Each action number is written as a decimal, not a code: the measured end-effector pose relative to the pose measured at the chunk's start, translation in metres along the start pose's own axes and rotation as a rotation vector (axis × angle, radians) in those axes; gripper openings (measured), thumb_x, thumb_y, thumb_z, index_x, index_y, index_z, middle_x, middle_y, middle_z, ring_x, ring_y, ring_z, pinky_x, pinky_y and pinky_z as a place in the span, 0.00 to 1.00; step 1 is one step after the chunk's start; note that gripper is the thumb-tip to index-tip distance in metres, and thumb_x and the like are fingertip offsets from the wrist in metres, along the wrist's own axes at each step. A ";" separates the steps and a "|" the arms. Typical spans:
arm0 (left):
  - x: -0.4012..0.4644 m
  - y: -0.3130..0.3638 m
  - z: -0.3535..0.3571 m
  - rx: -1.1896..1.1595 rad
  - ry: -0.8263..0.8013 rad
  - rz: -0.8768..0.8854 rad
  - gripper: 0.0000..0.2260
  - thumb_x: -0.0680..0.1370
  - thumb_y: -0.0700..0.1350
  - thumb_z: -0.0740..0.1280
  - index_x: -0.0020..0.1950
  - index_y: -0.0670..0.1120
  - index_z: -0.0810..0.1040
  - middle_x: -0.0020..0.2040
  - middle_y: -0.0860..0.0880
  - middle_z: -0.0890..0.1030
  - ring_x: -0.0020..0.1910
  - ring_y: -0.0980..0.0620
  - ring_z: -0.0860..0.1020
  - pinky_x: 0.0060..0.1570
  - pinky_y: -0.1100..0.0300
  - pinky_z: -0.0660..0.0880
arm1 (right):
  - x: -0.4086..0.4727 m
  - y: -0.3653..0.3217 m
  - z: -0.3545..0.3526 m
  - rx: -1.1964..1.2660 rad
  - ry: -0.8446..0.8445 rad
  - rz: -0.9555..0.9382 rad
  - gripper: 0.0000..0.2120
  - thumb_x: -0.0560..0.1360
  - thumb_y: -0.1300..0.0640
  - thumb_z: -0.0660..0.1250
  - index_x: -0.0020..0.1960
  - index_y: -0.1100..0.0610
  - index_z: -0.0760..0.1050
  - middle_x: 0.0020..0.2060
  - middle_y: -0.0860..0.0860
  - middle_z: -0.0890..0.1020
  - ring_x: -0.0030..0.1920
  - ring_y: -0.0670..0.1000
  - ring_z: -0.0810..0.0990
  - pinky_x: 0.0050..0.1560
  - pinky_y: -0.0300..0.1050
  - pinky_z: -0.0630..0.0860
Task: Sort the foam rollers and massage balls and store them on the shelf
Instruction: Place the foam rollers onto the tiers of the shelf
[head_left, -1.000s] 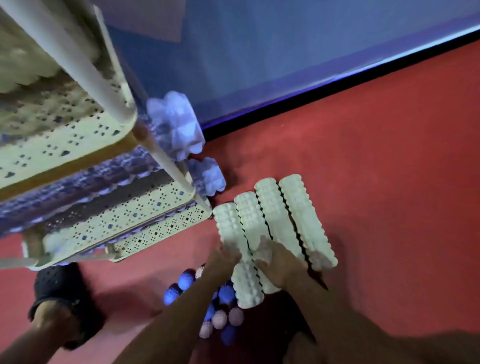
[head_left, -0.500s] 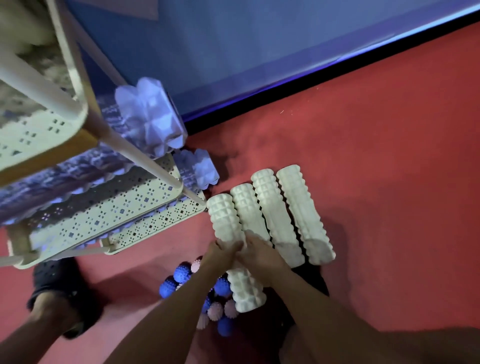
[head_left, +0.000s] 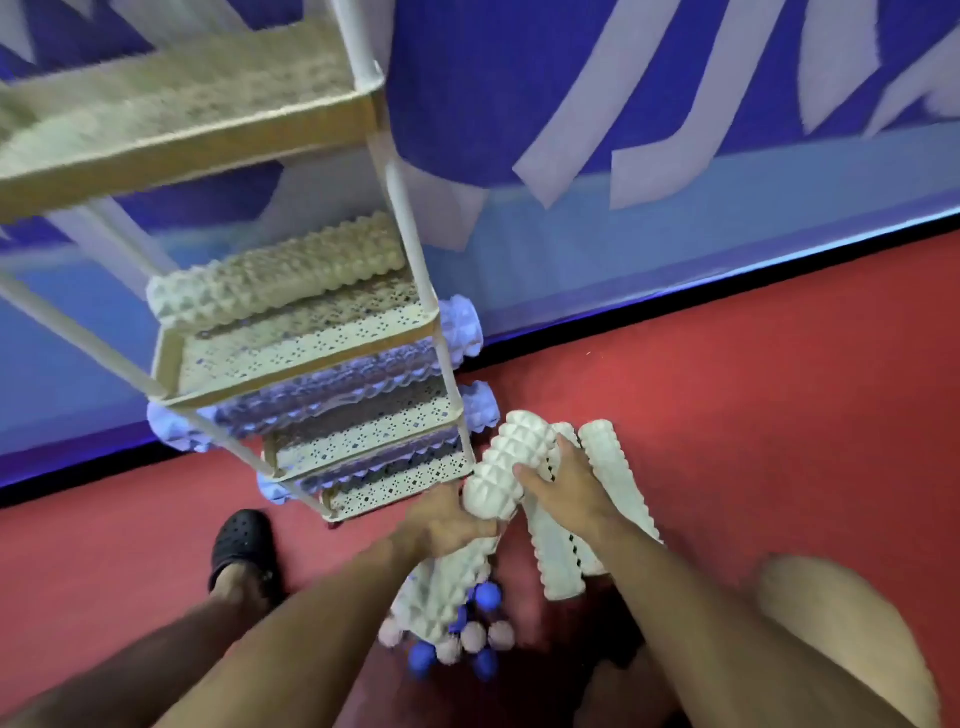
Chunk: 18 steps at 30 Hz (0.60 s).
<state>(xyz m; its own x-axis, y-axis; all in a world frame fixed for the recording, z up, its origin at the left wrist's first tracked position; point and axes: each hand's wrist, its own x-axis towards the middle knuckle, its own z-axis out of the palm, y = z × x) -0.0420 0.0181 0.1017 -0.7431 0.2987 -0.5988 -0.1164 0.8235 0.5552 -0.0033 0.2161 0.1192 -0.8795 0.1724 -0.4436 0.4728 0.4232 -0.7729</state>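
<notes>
My left hand (head_left: 447, 522) and my right hand (head_left: 569, 491) both grip one white knobbly foam roller (head_left: 496, 467). It is lifted and tilted, with its upper end by the shelf's bottom corner and its lower end over the ball pile. Other white rollers (head_left: 613, 467) lie side by side on the red floor under my right hand. Blue and pink spiky massage balls (head_left: 470, 636) lie heaped below the held roller. The cream perforated shelf (head_left: 363, 325) carries a white roller (head_left: 270, 280) on its second tier and purple rollers (head_left: 337, 384) on the lower tiers.
My foot in a black clog (head_left: 241, 543) stands left of the shelf's base. A bare knee (head_left: 836, 629) is at the lower right. The blue wall (head_left: 675, 260) runs close behind the shelf. Red floor (head_left: 779, 415) stretches to the right.
Both hands have raised the leftmost white roller off the floor and tilted it toward the shelf. The view has swung upward, so more of the shelf's tiers show.
</notes>
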 end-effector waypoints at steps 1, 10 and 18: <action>-0.017 0.004 -0.012 0.078 0.029 0.035 0.20 0.64 0.62 0.77 0.51 0.55 0.80 0.47 0.56 0.84 0.44 0.58 0.81 0.48 0.60 0.78 | -0.010 -0.008 -0.005 -0.044 0.011 -0.050 0.43 0.75 0.42 0.72 0.80 0.53 0.55 0.76 0.51 0.62 0.76 0.53 0.65 0.71 0.47 0.64; -0.123 0.018 -0.101 0.808 0.209 0.374 0.36 0.64 0.63 0.74 0.68 0.51 0.70 0.58 0.50 0.71 0.58 0.47 0.74 0.51 0.51 0.75 | -0.071 -0.106 -0.034 -0.563 -0.219 -0.442 0.43 0.64 0.37 0.79 0.74 0.45 0.67 0.70 0.45 0.71 0.69 0.47 0.71 0.65 0.40 0.68; -0.163 0.021 -0.169 1.045 0.558 0.636 0.35 0.66 0.57 0.75 0.69 0.47 0.69 0.61 0.45 0.71 0.57 0.45 0.72 0.54 0.50 0.74 | -0.092 -0.160 -0.022 -0.531 -0.199 -0.413 0.43 0.55 0.31 0.78 0.67 0.45 0.73 0.55 0.42 0.82 0.50 0.43 0.81 0.53 0.40 0.77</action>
<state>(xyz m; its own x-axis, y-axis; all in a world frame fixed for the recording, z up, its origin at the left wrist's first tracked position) -0.0349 -0.0947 0.3088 -0.6760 0.7353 0.0489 0.7146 0.6703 -0.2001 0.0005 0.1520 0.2937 -0.9307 -0.2410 -0.2752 -0.0331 0.8047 -0.5928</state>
